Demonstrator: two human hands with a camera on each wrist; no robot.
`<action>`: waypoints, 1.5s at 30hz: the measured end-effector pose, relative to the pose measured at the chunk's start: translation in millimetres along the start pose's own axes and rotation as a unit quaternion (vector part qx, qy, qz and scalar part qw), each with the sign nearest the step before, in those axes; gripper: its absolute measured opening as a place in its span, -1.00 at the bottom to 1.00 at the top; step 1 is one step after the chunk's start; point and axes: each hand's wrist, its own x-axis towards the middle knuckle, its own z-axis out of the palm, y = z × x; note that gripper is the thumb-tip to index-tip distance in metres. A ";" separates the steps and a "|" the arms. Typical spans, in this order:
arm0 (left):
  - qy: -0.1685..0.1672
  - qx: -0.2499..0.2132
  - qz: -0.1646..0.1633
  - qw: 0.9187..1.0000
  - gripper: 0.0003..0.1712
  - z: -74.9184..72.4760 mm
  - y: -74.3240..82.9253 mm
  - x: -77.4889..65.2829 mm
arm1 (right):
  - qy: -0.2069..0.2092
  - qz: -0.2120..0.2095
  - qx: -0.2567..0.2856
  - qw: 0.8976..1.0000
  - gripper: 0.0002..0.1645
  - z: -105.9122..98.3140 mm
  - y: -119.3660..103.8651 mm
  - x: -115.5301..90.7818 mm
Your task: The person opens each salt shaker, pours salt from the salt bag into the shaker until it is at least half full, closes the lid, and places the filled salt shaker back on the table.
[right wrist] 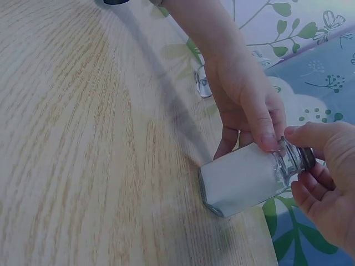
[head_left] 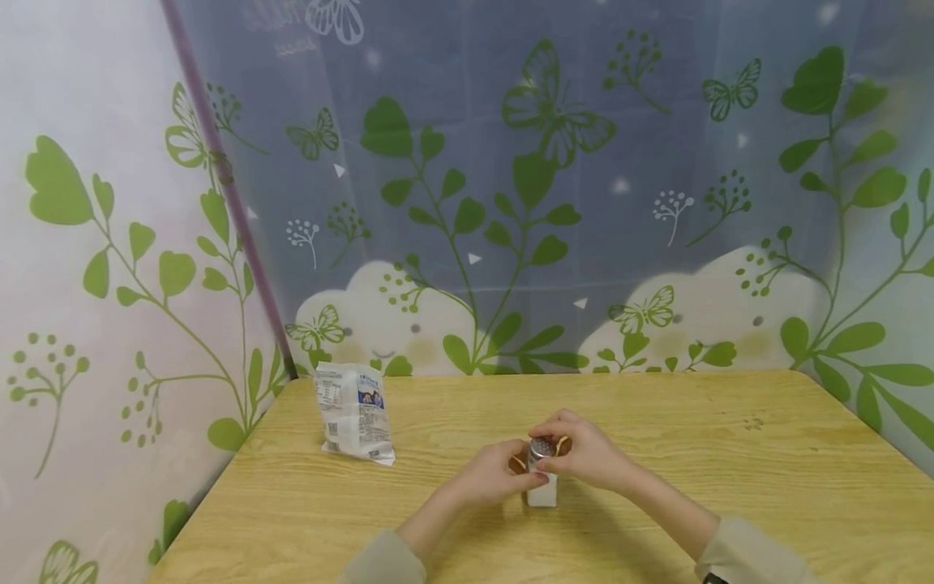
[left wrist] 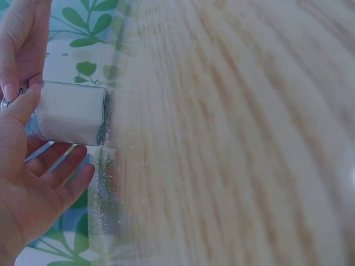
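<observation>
Near the middle of the table stands a small square glass salt shaker (head_left: pixel 542 492) filled with white grains. Its round metal lid (head_left: pixel 542 447) has holes in the top. My left hand (head_left: pixel 494 474) holds the shaker just below the neck, the thumb across the near side. In the left wrist view, the other fingers of that hand (left wrist: pixel 33 183) spread out behind the glass. From the right, my right hand (head_left: pixel 591 456) pinches the lid between thumb and fingers. The right wrist view shows the clear glass neck (right wrist: pixel 285 160) between the two hands.
A white printed packet (head_left: pixel 355 414) stands upright at the back left of the wooden table (head_left: pixel 730 454). White grains (left wrist: pixel 102 205) lie scattered near the shaker's base in the left wrist view. A patterned curtain (head_left: pixel 467 203) hangs behind the table.
</observation>
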 end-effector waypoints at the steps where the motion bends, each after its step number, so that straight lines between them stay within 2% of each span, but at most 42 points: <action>1: 0.001 0.001 0.000 1.000 -0.62 -0.2 0.5 -0.1 | 0.000 0.000 -0.002 1.000 -0.56 -0.3 -0.6 0.1; 13: 0.009 0.006 0.001 1.000 -0.63 0.4 1.7 0.1 | -0.005 -0.004 0.007 1.000 -0.57 -1.3 -1.9 0.0; 21: 0.005 -0.001 0.008 1.000 -0.71 0.5 2.2 -0.3 | -0.010 -0.008 0.003 1.000 -0.56 -2.2 -1.2 1.3; 27: -0.002 -0.011 0.003 1.000 -0.69 0.1 3.8 -1.5 | -0.019 -0.013 0.011 1.000 -0.56 -2.5 0.5 1.0; 38: 0.000 -0.004 -0.004 1.000 -0.76 0.2 3.6 -1.9 | -0.029 -0.021 0.011 0.999 -0.56 -2.8 0.3 1.3; 45: 0.000 0.000 0.010 1.000 -0.74 0.2 2.0 -1.4 | -0.019 -0.016 0.006 1.000 -0.57 -0.9 1.0 1.2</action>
